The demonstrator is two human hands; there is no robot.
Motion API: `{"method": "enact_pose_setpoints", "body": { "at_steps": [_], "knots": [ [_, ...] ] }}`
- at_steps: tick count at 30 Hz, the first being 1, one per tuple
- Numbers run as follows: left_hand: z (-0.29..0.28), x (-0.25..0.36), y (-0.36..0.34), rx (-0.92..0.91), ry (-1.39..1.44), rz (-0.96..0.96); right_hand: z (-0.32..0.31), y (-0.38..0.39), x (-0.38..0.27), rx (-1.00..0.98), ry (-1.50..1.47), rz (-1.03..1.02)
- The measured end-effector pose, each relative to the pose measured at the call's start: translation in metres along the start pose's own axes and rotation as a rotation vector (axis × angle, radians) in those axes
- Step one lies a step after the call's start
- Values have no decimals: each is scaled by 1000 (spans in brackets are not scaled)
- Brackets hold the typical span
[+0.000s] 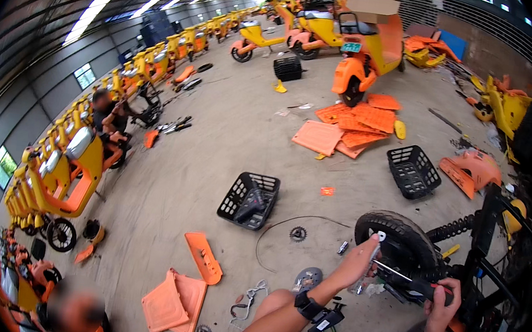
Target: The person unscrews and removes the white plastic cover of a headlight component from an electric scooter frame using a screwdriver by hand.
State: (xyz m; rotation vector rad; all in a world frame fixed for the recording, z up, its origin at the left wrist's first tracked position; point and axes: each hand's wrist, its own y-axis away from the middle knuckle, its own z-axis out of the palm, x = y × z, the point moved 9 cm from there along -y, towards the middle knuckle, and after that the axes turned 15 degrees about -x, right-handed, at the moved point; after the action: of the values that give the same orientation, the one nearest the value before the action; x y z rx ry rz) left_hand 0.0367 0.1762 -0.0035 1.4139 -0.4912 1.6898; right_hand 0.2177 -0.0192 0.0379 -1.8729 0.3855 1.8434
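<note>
Head view, right fingers (451, 287) clamped on screwdriver (421, 286), left fingers (366, 249) wrapped round metal tool (381, 235), beside black tire (407, 226)

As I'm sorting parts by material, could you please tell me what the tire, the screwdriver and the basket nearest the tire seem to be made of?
Tire: rubber, judging by its dull black, treaded surface.
Screwdriver: bright, metallic shaft, probably steel; black-and-red handle, plastic or rubber, I can't tell which.
Basket: likely molded plastic, black, with regular openings; coated metal isn't ruled out.

Screwdriver handle (422, 288) partly hidden by right hand (445, 306), co-worker's head (74, 308) blurred.
</note>
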Motion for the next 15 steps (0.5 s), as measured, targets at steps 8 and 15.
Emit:
{"method": "enact_pose_setpoints", "body": {
  "at_steps": [8,15],
  "knots": [
    [3,7,5,-91,93,-62,5,3,-16,-77,132,-21],
    [-3,17,9,-156,325,67,30,3,-44,-85,350,-174]
  ]
}}
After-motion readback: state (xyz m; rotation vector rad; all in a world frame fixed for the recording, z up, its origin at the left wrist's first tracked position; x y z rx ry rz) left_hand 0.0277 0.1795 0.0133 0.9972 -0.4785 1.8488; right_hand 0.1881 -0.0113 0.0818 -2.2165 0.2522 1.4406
